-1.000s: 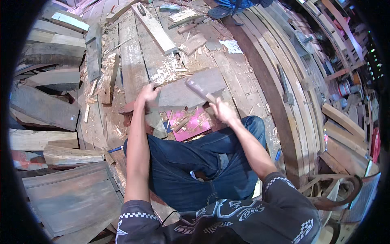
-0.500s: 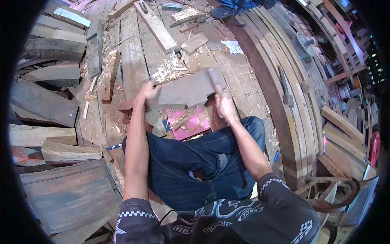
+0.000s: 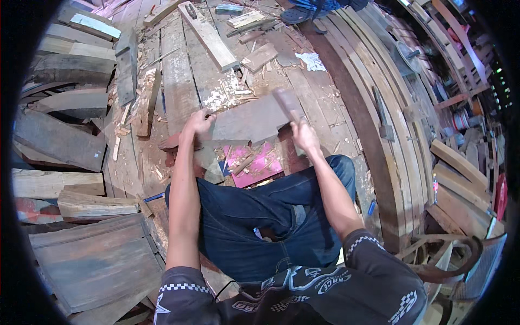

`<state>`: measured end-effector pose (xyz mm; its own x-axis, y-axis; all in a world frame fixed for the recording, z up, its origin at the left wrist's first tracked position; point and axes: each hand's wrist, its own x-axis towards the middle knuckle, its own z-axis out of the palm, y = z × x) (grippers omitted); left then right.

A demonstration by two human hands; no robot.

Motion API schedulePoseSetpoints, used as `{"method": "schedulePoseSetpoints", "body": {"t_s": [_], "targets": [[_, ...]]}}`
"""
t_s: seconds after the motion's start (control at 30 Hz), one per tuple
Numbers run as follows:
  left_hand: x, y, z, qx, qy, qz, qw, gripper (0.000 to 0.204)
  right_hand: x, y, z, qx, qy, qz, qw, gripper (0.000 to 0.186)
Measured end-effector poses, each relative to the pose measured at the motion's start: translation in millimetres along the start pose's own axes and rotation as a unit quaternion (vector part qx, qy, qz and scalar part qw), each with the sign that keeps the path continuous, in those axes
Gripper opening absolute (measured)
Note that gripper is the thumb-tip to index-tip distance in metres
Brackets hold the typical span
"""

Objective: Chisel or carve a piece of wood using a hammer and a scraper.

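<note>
Handheld tool [image 3: 285,102], farther right, board [image 3: 244,122] unmoved

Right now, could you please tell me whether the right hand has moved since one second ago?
Yes: judged against the pink sheet, the right hand has shifted up and right in the view.

Held tool [image 3: 285,102] blurred, blue bundle [image 3: 325,6] cut off above, dark shirt [image 3: 325,303] cut off below

Pale printed lettering [image 3: 334,284] stood on the near dark shirt [image 3: 314,306]. Larger letters [image 3: 403,312] marked its right side.
</note>
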<state>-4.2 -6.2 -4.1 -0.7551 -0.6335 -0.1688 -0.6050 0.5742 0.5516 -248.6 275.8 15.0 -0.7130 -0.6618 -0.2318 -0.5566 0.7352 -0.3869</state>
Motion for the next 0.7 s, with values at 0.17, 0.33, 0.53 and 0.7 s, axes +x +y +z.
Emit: {"method": "schedulePoseSetpoints", "body": {"t_s": [0.17,0.33,0.53,0.7], "targets": [[-2.7,17.1,-6.8,-0.063,-0.038,-0.062,0.995,0.042,-10.3,-11.4,15.8,-0.012,-0.043,-0.042,0.998,0.046],[-3.1,3.9,-5.3,-0.049,-0.008,-0.014,0.999,0.042,4.1,-3.9,-2.6,0.044,0.002,-0.010,0.999,0.045],[-9.1,13.1,-9.2,-0.035,-0.028,-0.031,0.998,0.042,-26.9,-29.2,13.4,-0.006,-0.070,-0.067,0.995,0.046],[-6.3,27.4,-15.7,-0.037,-0.034,-0.050,0.997,0.045,4.2,-6.1,-13.7,0.100,0.056,0.078,0.990,0.046]]}}
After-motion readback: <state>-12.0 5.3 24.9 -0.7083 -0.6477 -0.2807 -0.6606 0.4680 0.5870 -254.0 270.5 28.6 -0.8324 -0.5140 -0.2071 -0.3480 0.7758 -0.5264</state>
